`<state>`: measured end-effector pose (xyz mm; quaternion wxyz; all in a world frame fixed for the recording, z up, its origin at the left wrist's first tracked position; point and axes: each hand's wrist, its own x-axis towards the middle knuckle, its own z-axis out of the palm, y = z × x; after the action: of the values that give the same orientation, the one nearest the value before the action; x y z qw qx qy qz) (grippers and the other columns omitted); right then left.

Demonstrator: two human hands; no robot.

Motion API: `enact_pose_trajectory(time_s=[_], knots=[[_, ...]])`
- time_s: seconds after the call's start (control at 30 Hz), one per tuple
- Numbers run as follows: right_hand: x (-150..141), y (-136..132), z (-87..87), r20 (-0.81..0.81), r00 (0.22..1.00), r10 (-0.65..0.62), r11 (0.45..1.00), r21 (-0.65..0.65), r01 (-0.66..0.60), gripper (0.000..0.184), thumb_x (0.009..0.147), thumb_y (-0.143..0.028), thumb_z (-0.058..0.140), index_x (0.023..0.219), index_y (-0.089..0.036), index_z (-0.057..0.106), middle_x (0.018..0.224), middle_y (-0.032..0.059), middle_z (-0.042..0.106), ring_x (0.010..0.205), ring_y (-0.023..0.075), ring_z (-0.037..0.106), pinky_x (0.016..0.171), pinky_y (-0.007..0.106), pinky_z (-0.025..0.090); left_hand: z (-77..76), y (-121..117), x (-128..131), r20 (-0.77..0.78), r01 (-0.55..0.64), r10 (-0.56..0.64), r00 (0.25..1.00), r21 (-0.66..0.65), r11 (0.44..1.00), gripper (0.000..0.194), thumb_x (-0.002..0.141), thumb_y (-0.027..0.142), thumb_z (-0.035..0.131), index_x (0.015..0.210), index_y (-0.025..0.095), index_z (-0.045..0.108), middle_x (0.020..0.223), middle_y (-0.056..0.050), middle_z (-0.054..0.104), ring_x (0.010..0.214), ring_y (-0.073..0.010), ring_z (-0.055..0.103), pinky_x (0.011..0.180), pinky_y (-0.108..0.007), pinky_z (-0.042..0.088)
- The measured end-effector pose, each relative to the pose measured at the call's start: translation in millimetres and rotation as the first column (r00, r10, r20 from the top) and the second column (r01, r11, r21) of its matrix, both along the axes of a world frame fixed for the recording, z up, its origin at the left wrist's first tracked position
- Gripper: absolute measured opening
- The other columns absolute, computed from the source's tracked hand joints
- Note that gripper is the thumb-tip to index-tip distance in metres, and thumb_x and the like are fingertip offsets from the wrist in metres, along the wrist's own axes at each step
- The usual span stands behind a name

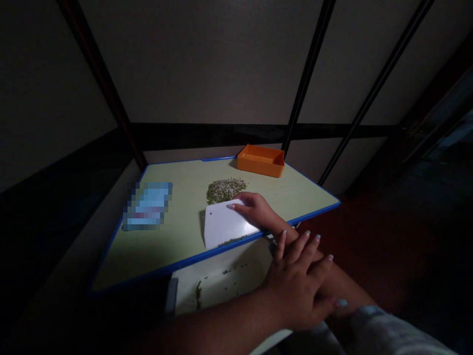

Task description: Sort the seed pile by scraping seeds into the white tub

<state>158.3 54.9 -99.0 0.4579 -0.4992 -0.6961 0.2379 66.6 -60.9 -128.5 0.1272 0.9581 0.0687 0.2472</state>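
My right hand (254,209) reaches over the table and grips a white dough scraper (221,222) by its far right part, thumb on top. The scraper lies at a slant near the front edge. A thin row of small green beans (232,241) lies along its near edge. Just beyond it is a pile of small green beans mixed with pale grains (225,189). My left hand (295,283) rests on my right forearm with its fingers spread, holding nothing. Below the table edge, a white bin (183,278) has some scattered beans inside; my left arm hides part of it.
An orange open box (260,167) stands at the back right of the pale table (181,182), which has a blue rim. A light-blue item (150,204), pixelated, lies at the left. Panelled doors (207,64) rise directly behind the table. The surroundings are dark.
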Motion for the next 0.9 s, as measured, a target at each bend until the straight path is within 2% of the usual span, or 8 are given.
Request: enact_pose_trajectory(time_s=[0.47,0.77,0.9], knots=[[-2.5,1.6,0.7,0.036,0.999,0.007,1.000,-0.019,-0.007,0.022,0.083,-0.036,0.066,0.093,-0.018,0.073,0.090,0.0053,0.074,0.081,0.0177,0.066,0.077,0.030,0.048,1.2,-0.3,0.2,-0.028,-0.023,0.024,0.999,0.033,0.999,0.068,0.095,0.060,0.034,0.151,0.021,0.028,0.160,-0.014,0.013,0.150,-0.0293,0.002,0.116,-0.063,0.004],[-2.1,1.8,-0.6,-0.033,0.999,-0.009,1.000,-0.016,0.008,0.024,0.081,-0.038,0.067,0.090,-0.017,0.073,0.088,0.0049,0.075,0.081,0.0186,0.066,0.076,0.031,0.049,-1.7,0.4,1.1,0.021,-0.031,0.031,0.999,0.044,0.999,0.067,0.095,0.060,0.034,0.149,0.021,0.032,0.160,-0.013,0.018,0.150,-0.0286,0.004,0.117,-0.061,0.003],[-1.2,3.2,-2.3,-0.073,0.997,-0.001,1.000,-0.011,0.000,0.024,0.079,-0.038,0.068,0.090,-0.017,0.074,0.088,0.0051,0.075,0.081,0.0186,0.067,0.077,0.031,0.050,-2.1,0.4,1.5,-0.003,-0.033,0.033,0.999,0.056,0.998,0.067,0.095,0.058,0.037,0.150,0.022,0.030,0.160,-0.014,0.017,0.150,-0.0296,0.004,0.116,-0.063,0.005]])
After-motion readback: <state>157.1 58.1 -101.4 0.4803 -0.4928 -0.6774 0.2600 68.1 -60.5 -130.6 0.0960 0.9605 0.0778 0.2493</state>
